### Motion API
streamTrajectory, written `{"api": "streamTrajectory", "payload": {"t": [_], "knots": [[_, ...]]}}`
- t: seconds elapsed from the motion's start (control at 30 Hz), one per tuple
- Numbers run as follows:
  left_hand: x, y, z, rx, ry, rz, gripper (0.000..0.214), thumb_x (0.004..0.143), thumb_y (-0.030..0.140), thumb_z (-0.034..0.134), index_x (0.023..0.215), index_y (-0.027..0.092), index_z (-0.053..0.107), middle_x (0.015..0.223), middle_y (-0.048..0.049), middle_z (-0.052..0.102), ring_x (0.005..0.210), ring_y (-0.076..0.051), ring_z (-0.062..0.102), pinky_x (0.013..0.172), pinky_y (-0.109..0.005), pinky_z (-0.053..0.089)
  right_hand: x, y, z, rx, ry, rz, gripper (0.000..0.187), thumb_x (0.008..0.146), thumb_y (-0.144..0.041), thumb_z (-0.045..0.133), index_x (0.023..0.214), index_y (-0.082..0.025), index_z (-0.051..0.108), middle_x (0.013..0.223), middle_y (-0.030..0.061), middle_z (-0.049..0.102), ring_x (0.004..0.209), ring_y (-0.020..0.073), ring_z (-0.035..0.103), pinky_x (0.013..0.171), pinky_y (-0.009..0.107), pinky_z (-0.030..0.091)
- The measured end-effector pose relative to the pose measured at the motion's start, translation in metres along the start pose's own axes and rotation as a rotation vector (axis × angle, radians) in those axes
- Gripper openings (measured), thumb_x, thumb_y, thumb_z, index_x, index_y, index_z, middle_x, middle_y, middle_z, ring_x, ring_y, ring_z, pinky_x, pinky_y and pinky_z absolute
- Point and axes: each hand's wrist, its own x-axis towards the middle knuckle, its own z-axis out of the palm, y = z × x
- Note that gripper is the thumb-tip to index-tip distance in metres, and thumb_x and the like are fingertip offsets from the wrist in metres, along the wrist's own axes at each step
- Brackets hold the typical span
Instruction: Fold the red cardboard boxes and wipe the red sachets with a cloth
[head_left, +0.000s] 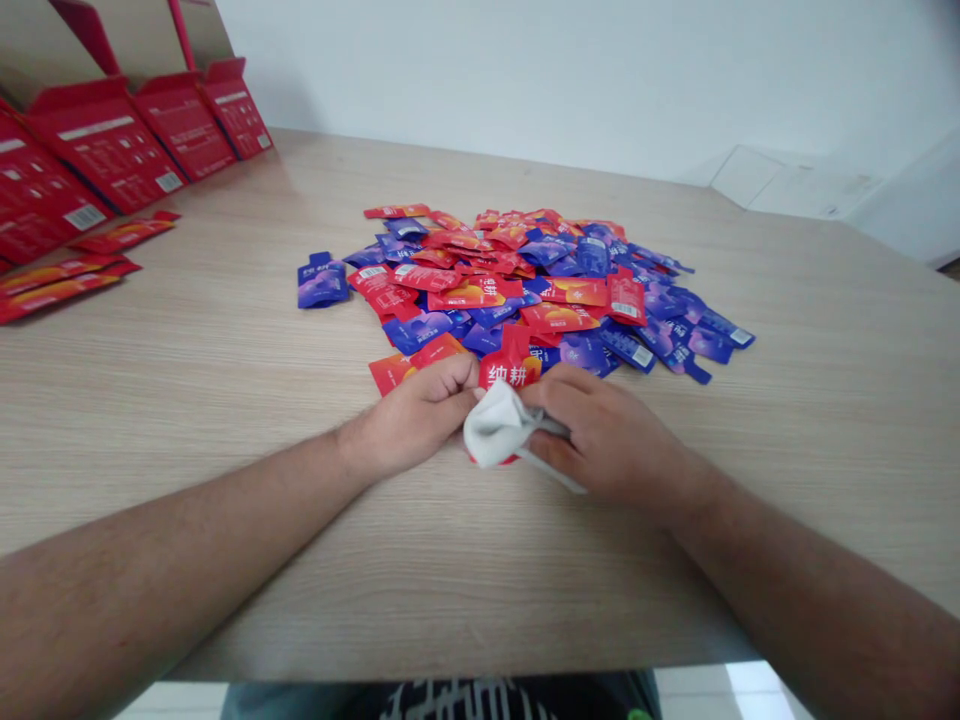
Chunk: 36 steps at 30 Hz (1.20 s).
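Note:
A red sachet (pixel 508 368) with white lettering and a narrow neck stands up between my two hands at the near edge of a heap. My left hand (pixel 424 410) is closed at its left side, thumb and finger pinching its edge. A white cloth (pixel 495 428), crumpled and folded, hangs in front of the sachet's lower part and hides it. My right hand (pixel 592 430) is closed around the cloth, its fingers by the sachet's right side. Just beyond both hands lies the heap of red and blue sachets (pixel 487 292).
Open red cartons (pixel 112 140) stand in a row at the far left. In front of them lie several red sachets (pixel 64 280). A lone blue sachet (pixel 322 282) sits left of the heap. The wooden table (pixel 825 420) meets a white wall (pixel 525 90) behind.

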Motion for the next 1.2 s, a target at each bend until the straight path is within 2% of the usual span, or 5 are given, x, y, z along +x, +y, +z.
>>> {"api": "streamTrajectory", "payload": {"t": [0.1, 0.27, 0.4, 0.73, 1.2], "knots": [[-0.0003, 0.0016, -0.0007, -0.01, -0.014, -0.028, 0.034, 0.099, 0.047, 0.071, 0.092, 0.02, 0.051, 0.078, 0.0039, 0.057, 0.062, -0.009, 0.051, 0.057, -0.021, 0.044, 0.0002, 0.0037, -0.001, -0.028, 0.182, 0.084, 0.018, 0.106, -0.033, 0.068, 0.117, -0.019, 0.065, 0.108, 0.0101, 0.07, 0.099, 0.0277, 0.067, 0.085, 0.038, 0.054], [0.0, 0.0046, -0.003, 0.167, -0.044, 0.052, 0.033, 0.099, 0.044, 0.07, 0.086, 0.019, 0.054, 0.077, 0.0024, 0.057, 0.065, -0.01, 0.049, 0.058, -0.021, 0.042, 0.0004, 0.0024, -0.0015, 0.029, 0.033, 0.003, 0.015, 0.106, -0.032, 0.067, 0.115, -0.02, 0.067, 0.107, 0.0084, 0.07, 0.096, 0.0262, 0.067, 0.082, 0.037, 0.053], [0.0003, 0.0052, -0.0022, 0.089, -0.077, 0.004, 0.034, 0.101, 0.048, 0.067, 0.089, 0.02, 0.051, 0.079, 0.0027, 0.057, 0.066, -0.011, 0.053, 0.06, -0.023, 0.045, 0.001, 0.0041, -0.0043, -0.021, 0.239, 0.133, 0.02, 0.107, -0.039, 0.069, 0.115, -0.02, 0.068, 0.104, 0.0085, 0.07, 0.097, 0.0278, 0.067, 0.085, 0.037, 0.052], [-0.0005, 0.0075, -0.0018, 0.167, -0.117, 0.031, 0.032, 0.102, 0.046, 0.065, 0.088, 0.02, 0.051, 0.078, 0.0027, 0.056, 0.069, -0.013, 0.055, 0.064, -0.024, 0.049, 0.002, 0.0072, -0.0054, -0.03, 0.293, 0.185, 0.023, 0.106, -0.041, 0.068, 0.113, -0.02, 0.069, 0.101, 0.0085, 0.071, 0.095, 0.0285, 0.067, 0.083, 0.039, 0.052], [-0.0002, 0.0093, -0.0011, 0.184, -0.163, 0.078, 0.026, 0.101, 0.043, 0.067, 0.095, 0.019, 0.059, 0.091, -0.0025, 0.064, 0.08, -0.016, 0.06, 0.07, -0.027, 0.054, 0.0019, 0.0056, -0.0026, 0.072, 0.12, 0.096, 0.019, 0.106, -0.039, 0.066, 0.111, -0.021, 0.067, 0.104, 0.008, 0.071, 0.096, 0.027, 0.066, 0.084, 0.037, 0.051]]}}
